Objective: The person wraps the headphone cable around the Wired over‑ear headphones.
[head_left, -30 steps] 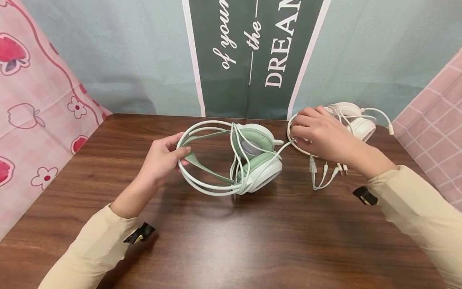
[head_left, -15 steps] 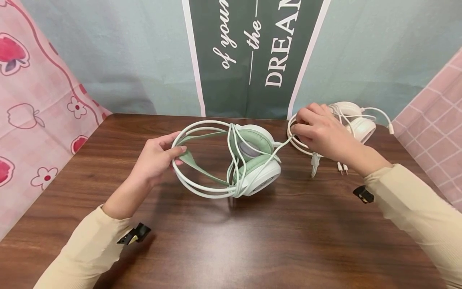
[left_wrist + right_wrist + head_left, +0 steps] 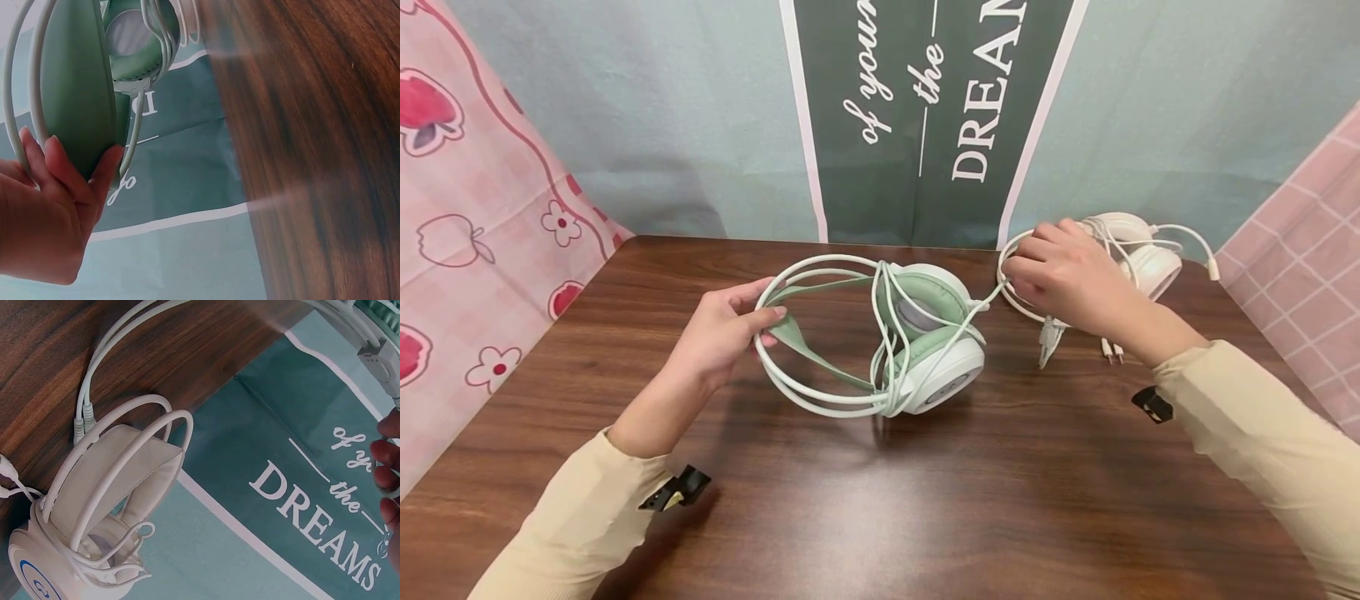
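My left hand [image 3: 726, 325] grips the headband of a white headset [image 3: 943, 379] with green ear cushions and a green inner strap, thumb on top. Its white cord is wound several times across the frame beside the ear cups. In the left wrist view, fingertips press against the green strap [image 3: 78, 81]. My right hand [image 3: 1071, 271] pinches the cord [image 3: 996, 293] to the right of the ear cups, drawing it out in a short stretch. Below that hand hangs a pale connector [image 3: 1049, 335]. At the right wrist view's edge, curled fingers [image 3: 387, 456] hold part of the cord.
Behind my right hand, a second, all-white headset [image 3: 1152, 265] with a boom microphone lies at the table's back right. Two plug ends [image 3: 1111, 350] poke out below my right forearm. Printed cloths surround the brown wooden table [image 3: 865, 508] at the back and sides.
My left hand and the green-cushioned headset have shifted slightly left and down. The cord's split ends, which lay spread below my right hand, are drawn in, with only a connector showing there.
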`<state>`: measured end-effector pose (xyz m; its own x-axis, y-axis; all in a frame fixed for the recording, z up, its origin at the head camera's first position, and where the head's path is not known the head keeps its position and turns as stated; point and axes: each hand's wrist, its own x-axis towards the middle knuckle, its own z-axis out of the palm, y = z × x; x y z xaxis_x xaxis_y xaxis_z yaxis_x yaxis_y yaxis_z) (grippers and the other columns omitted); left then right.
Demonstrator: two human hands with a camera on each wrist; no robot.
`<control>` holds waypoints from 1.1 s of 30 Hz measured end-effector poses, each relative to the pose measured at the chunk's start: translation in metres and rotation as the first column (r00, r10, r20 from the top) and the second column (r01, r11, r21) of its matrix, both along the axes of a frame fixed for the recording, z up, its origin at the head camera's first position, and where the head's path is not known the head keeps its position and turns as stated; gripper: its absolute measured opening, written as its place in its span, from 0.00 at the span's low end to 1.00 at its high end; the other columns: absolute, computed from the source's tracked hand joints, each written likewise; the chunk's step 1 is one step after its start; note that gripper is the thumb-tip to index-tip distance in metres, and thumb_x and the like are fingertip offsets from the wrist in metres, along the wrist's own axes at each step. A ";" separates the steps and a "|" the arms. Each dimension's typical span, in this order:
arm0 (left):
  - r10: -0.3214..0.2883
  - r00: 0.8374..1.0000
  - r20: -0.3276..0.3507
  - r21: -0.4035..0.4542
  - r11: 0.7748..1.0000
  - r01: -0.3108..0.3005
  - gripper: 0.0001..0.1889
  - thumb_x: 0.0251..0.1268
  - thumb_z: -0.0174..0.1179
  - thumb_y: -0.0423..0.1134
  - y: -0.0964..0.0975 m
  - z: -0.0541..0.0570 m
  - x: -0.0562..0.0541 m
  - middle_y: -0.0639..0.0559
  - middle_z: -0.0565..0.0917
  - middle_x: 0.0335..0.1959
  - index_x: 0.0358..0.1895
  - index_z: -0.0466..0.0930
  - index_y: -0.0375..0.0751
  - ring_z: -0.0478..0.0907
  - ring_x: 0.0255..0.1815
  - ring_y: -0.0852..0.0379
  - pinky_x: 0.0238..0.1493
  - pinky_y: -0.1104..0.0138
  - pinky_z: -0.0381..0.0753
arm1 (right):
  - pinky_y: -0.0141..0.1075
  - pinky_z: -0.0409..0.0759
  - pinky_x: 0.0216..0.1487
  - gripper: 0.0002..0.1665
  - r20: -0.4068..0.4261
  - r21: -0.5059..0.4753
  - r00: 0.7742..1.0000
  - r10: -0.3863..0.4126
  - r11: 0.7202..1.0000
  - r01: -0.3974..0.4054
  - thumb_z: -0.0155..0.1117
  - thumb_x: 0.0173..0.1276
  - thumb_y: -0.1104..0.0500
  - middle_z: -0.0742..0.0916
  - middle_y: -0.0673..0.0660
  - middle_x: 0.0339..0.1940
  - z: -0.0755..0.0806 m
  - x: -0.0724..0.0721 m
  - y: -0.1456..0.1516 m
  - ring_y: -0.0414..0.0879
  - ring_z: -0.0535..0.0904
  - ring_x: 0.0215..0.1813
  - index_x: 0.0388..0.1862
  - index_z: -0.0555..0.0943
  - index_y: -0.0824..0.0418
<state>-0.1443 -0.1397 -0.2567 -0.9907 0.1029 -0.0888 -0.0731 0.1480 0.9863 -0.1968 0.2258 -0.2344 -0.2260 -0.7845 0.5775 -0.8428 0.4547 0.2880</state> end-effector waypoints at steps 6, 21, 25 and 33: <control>-0.020 1.000 0.023 0.020 1.000 0.020 0.25 0.61 0.52 0.26 0.001 -0.002 -0.001 0.59 0.79 0.24 0.63 0.63 0.29 0.71 0.13 0.69 0.12 0.77 0.73 | 0.46 0.62 0.25 0.05 -0.014 0.005 0.999 -0.043 0.999 0.043 0.51 0.50 0.70 0.73 0.54 0.15 -0.005 -0.002 -0.001 0.54 0.68 0.24 0.20 0.70 0.62; -0.016 1.000 0.023 0.004 1.000 0.016 0.25 0.61 0.53 0.26 0.000 -0.002 0.001 0.58 0.79 0.22 0.63 0.64 0.30 0.71 0.14 0.69 0.13 0.76 0.73 | 0.42 0.61 0.19 0.13 0.098 -0.014 0.980 -0.175 0.984 0.177 0.57 0.45 0.76 0.70 0.55 0.14 -0.014 0.000 0.000 0.54 0.63 0.21 0.16 0.66 0.61; -0.018 1.000 0.025 0.008 1.000 0.018 0.25 0.61 0.53 0.26 -0.002 0.001 0.002 0.59 0.79 0.23 0.63 0.63 0.29 0.72 0.14 0.68 0.16 0.77 0.75 | 0.43 0.64 0.21 0.13 0.129 -0.025 0.973 -0.191 0.980 0.196 0.58 0.45 0.76 0.71 0.55 0.15 -0.014 0.002 -0.003 0.55 0.66 0.23 0.16 0.69 0.61; -0.044 0.999 0.032 0.054 0.998 0.042 0.25 0.61 0.52 0.25 -0.005 0.003 0.002 0.60 0.80 0.22 0.62 0.62 0.26 0.72 0.13 0.69 0.15 0.78 0.73 | 0.47 0.73 0.28 0.08 0.176 -0.048 0.959 -0.222 0.971 0.234 0.61 0.47 0.75 0.76 0.58 0.21 -0.010 0.007 -0.009 0.57 0.73 0.29 0.26 0.80 0.66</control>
